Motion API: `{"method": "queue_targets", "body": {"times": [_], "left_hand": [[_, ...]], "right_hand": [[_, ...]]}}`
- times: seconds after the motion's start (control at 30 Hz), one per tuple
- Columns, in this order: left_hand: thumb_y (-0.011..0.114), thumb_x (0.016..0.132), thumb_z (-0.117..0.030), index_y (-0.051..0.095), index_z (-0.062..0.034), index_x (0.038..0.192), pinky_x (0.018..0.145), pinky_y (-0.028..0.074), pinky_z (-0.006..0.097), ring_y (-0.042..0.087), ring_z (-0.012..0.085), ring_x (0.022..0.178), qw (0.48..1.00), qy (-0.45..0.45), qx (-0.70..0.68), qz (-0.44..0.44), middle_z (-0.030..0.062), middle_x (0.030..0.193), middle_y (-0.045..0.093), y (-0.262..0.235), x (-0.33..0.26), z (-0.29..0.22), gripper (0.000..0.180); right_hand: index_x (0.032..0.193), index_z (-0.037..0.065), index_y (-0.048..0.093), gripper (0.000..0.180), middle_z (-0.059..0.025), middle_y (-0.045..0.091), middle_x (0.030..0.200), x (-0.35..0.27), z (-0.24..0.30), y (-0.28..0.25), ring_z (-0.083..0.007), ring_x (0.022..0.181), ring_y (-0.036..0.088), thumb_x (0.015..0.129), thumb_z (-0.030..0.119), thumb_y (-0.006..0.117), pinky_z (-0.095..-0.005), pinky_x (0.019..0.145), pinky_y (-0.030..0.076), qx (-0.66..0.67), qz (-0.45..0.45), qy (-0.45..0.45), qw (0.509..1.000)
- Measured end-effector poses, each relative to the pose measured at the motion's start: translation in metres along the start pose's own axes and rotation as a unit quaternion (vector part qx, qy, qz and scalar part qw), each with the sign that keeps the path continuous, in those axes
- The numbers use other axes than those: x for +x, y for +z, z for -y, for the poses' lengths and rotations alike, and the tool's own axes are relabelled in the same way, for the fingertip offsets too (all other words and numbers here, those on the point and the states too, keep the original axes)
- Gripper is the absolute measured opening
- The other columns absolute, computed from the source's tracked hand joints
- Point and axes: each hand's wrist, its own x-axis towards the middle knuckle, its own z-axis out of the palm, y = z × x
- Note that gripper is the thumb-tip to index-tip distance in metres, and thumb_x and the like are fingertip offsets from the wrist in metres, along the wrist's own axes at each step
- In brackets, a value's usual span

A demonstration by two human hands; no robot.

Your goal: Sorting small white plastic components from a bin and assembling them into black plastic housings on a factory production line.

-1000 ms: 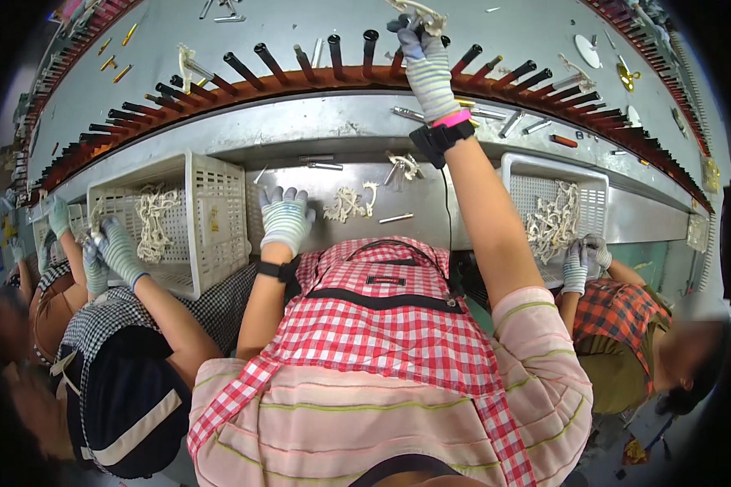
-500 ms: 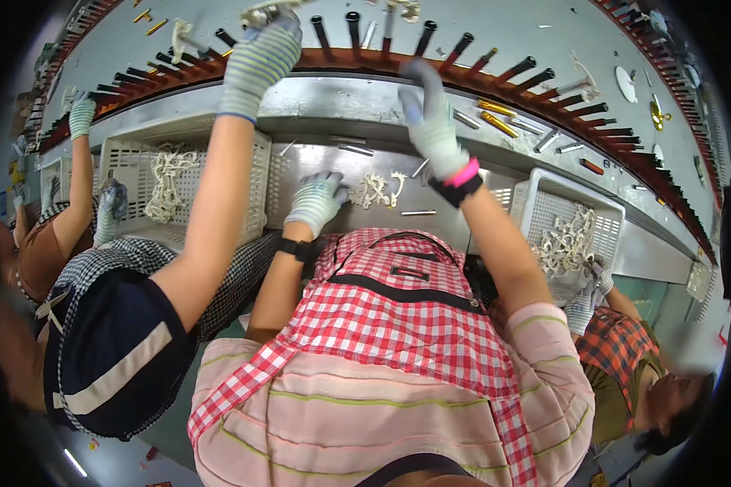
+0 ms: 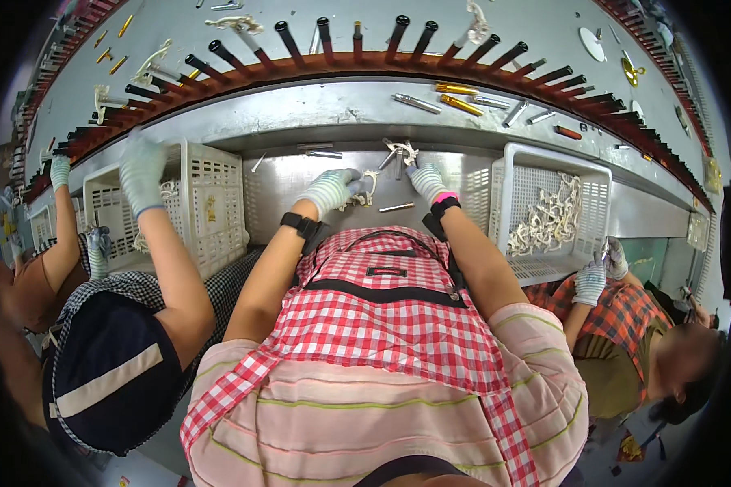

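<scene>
"On the counter (image 3: 288, 191), where are your fingers?"
"My left fingers (image 3: 353, 187) bend over white pieces (image 3: 370, 187), likely kept there within reach; my right fingers (image 3: 416, 169) are at another piece (image 3: 404, 149) beside metal tubes (image 3: 387, 157). Whether either grips, I can't tell."
"What's different?"
"My right fingers are down from the red rack (image 3: 349, 68)."

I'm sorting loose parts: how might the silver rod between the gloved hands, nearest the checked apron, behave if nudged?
The silver rod looks slim and rounded, so it would probably roll if nudged sideways across the metal surface. Its shine suggests it may be slippery. Its straight form hints at stiffness.
</scene>
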Motion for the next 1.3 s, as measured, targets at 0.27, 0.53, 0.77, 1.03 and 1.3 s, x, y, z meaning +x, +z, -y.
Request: {"method": "queue_targets", "body": {"times": [0.27,0.53,0.77,1.03,1.3], "left_hand": [[0.067,0.072,-0.025,0.035,-0.0073,0.133,0.093,0.042,0.041,0.048,0.0363,0.113,0.977,0.086,0.023,-0.192,0.0183,0.137,0.035,0.011,0.012,-0.013,0.071],[0.068,0.07,-0.018,0.051,-0.0084,0.12,0.089,0.043,0.04,0.052,0.033,0.107,0.948,0.184,0.048,-0.256,0.0153,0.121,0.051,-0.014,-0.011,-0.04,0.053],[0.054,0.083,-0.045,0.063,-0.0045,0.099,0.071,0.049,0.037,0.063,0.0317,0.077,0.988,0.017,0.022,-0.154,0.0165,0.081,0.065,-0.023,-0.019,-0.049,0.044],[0.064,0.084,-0.023,0.063,-0.0014,0.091,0.061,0.046,0.021,0.057,0.0078,0.067,0.863,0.008,-0.506,-0.019,0.0023,0.073,0.061,-0.025,-0.038,-0.046,0.022],[0.064,0.08,-0.026,0.066,-0.011,0.104,0.096,0.036,0.037,0.048,0.0238,0.116,0.909,0.212,-0.331,-0.14,0.0131,0.132,0.044,-0.033,-0.038,-0.04,0.028]], "right_hand": [[0.112,-0.001,0.052,0.033,-0.0116,0.057,0.077,-0.063,0.038,-0.048,-0.0204,0.068,0.054,0.088,0.022,0.052,-0.0334,0.066,0.046,0.337,0.147,-0.111,0.923],[0.108,-0.003,0.056,0.036,-0.0184,0.061,0.093,-0.1,0.053,-0.067,-0.0247,0.087,0.058,0.091,0.028,0.049,-0.0344,0.077,0.044,0.29,0.128,-0.207,0.926],[0.102,-0.001,0.059,0.04,-0.0237,0.063,0.089,-0.102,0.063,-0.057,-0.0372,0.084,0.06,0.088,0.036,0.051,-0.0401,0.074,0.046,0.221,-0.01,-0.192,0.956],[0.097,0.001,0.061,0.046,-0.0072,0.056,0.068,-0.077,0.029,-0.073,-0.0139,0.056,0.051,0.087,0.044,0.049,-0.029,0.052,0.045,0.402,0.041,0.006,0.915],[0.095,0.004,0.058,0.04,-0.0025,0.057,0.081,-0.123,0.057,-0.11,-0.0079,0.062,0.05,0.09,0.043,0.05,-0.0235,0.055,0.046,0.481,0.186,-0.094,0.852]]}}
